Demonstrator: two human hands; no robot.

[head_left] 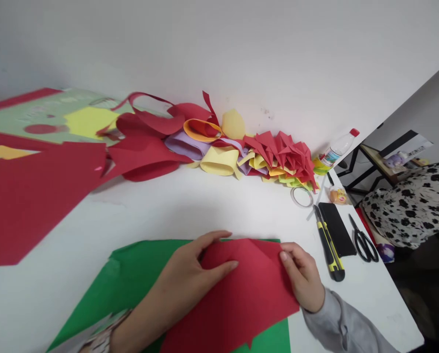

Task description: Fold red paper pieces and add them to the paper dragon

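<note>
A sheet of red paper point(252, 289) with a crease near its top edge lies over a larger green sheet point(138, 264). My left hand point(193, 274) grips its upper left part, thumb stretched across the front and fingers around the top edge. At the upper right corner my right hand point(303, 277) pinches the same sheet between thumb and fingers. The lower end of the red paper runs out of view at the bottom.
A utility knife point(328, 245), black phone-like slab point(337, 229), scissors point(364, 242), tape roll point(301, 197) and bottle point(337, 152) stand or lie at right. Folded paper shapes point(219, 161) line the wall; large red paper point(35, 196) lies left. A person in a floral garment point(414, 206) is beyond the edge.
</note>
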